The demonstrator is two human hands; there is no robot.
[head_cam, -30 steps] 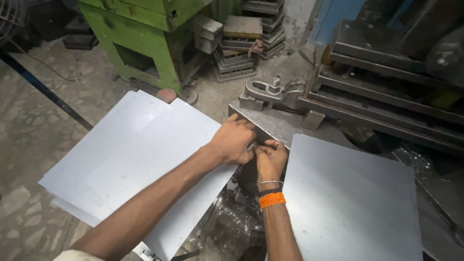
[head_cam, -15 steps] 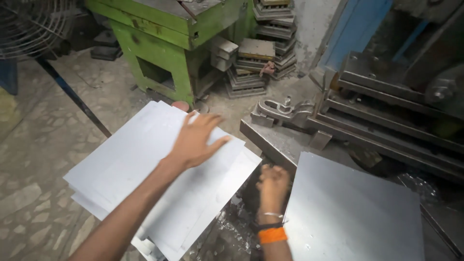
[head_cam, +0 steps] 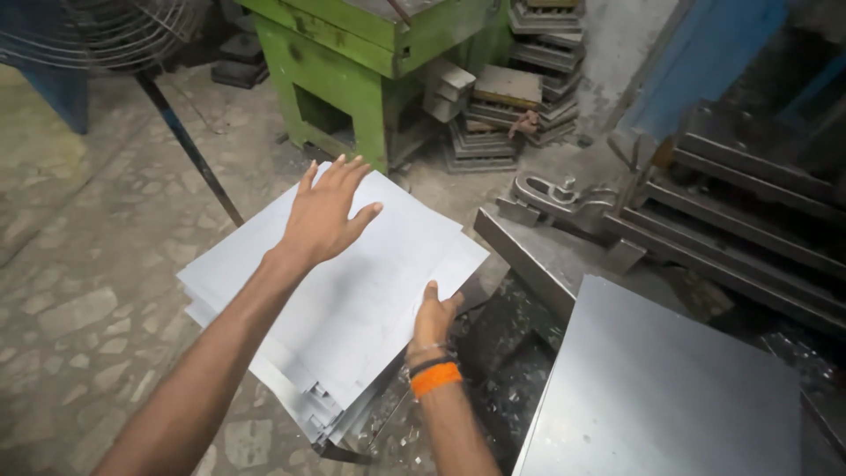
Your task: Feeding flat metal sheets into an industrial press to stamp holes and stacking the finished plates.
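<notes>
Stone floor (head_cam: 79,291) spreads under you, with a green machine (head_cam: 370,62) ahead, a fan (head_cam: 97,31) at upper left and steel parts (head_cam: 731,203) piled to the right. Between them lies a stack of grey sheets (head_cam: 352,308). Your left hand (head_cam: 328,211) is spread wide open, fingers splayed, over the stack's far side, holding nothing. Your right hand (head_cam: 434,319) grips the stack's near right edge, thumb on top. Another sheet (head_cam: 670,397) lies just right of that wrist.
</notes>
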